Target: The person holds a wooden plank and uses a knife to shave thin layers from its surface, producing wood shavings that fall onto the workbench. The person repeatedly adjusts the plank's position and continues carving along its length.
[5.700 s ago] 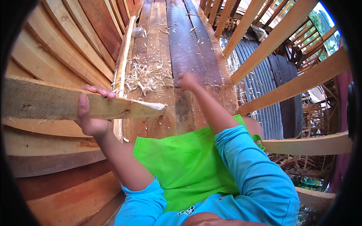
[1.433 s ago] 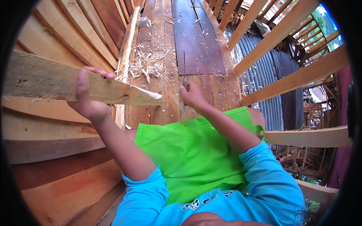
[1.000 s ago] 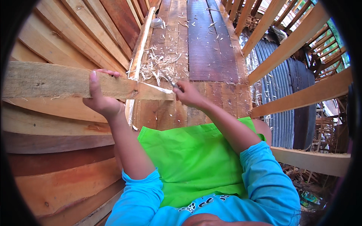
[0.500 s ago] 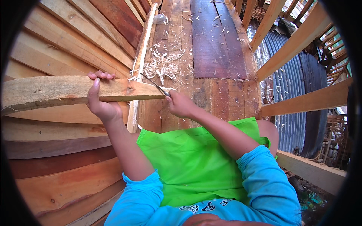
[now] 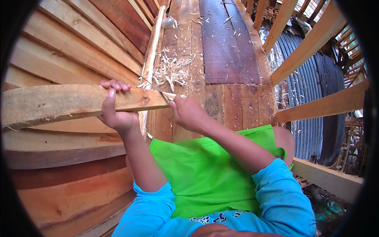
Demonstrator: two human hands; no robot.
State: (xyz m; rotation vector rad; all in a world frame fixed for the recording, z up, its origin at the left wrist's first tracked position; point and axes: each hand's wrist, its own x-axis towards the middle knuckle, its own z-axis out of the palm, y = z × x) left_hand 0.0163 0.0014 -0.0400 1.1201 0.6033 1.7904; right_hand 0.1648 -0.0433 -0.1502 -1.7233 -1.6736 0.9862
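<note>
A long, pale wooden plank reaches in from the left, its narrower end in front of me. My left hand is closed around it, with the thumb on the near side and the fingers over the far edge. At the plank's right end, my right hand is wrapped around a knife, whose handle is mostly hidden. The thin dark blade slants away to the upper left across the plank. A pale curled strip of wood stands by the right fist.
Curly wood shavings lie on the plank floor beyond my hands. A slatted wooden wall rises at left. Wooden railing bars and corrugated metal sheets are at right. A green apron covers my lap.
My left hand and the plank have shifted a little to the right. The knife and right hand have moved slightly left along the plank's end.
</note>
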